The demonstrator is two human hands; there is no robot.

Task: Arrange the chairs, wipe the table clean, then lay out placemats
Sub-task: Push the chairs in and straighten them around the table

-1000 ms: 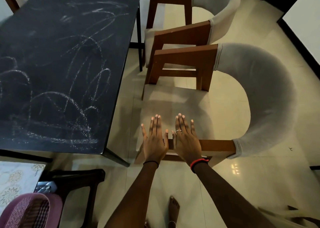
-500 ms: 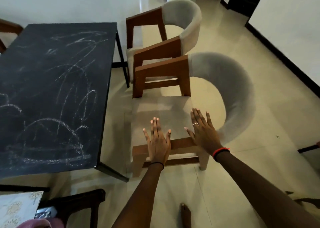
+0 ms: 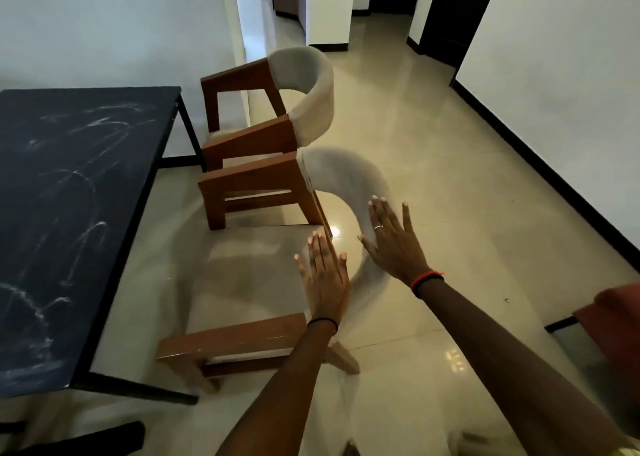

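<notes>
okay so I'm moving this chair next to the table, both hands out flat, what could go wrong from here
1. Neither the left hand nor the right hand grips the near chair; both are open and flat, so it could slip or swing.
2. The near chair's wooden arm almost touches the far chair; a push that way may knock them together.
3. The table edge is close on the left, so the chair could bump its corner leg.

Both arms extended forward; left hand (image 3: 325, 282) flat, fingers together; right hand (image 3: 394, 244) flat, fingers spread.
</notes>
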